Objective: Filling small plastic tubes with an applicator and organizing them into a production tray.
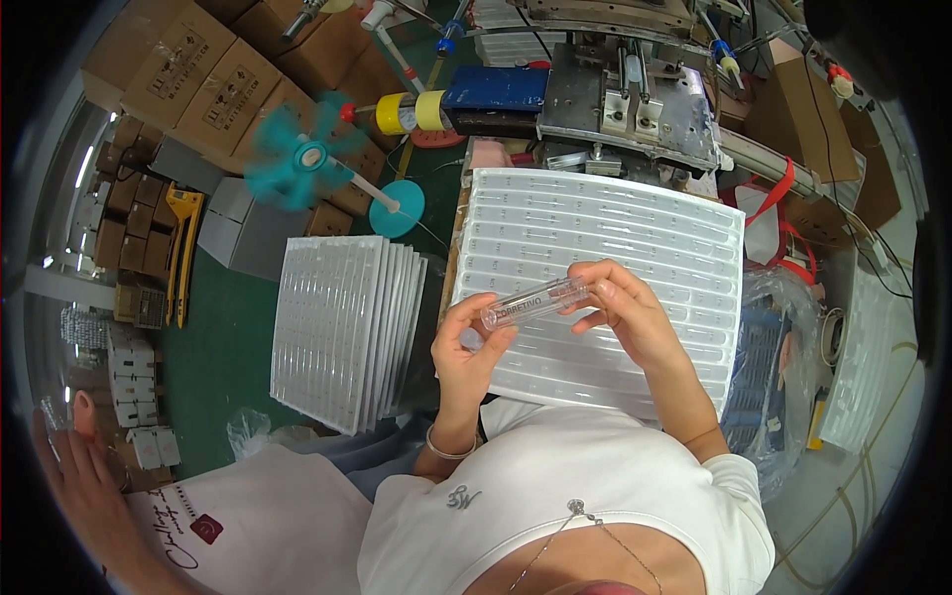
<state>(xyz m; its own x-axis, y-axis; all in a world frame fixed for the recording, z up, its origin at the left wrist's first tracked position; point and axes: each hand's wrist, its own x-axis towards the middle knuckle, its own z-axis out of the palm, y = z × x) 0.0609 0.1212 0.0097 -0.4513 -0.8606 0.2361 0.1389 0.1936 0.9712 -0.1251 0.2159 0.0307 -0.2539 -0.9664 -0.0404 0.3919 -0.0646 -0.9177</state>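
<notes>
Above a white slotted tray [605,238] I hold a clear plastic tube [535,303] with dark print, tilted up toward its right end. My left hand [464,347] pinches its left end between thumb and fingers. At the other end, my right hand [635,315] grips the tube with thumb and fingertips. A small round clear piece [471,339] shows by the left palm; whether it is a cap I cannot tell. Long pale rows with small dark marks fill the tray.
Several white trays [332,327] stand stacked at the left. Beyond the table is a metal machine [630,109] with a blue block. A teal fan [312,156] spins at the far left, near cartons [188,64]. A co-worker's hand [84,476] shows at the left edge.
</notes>
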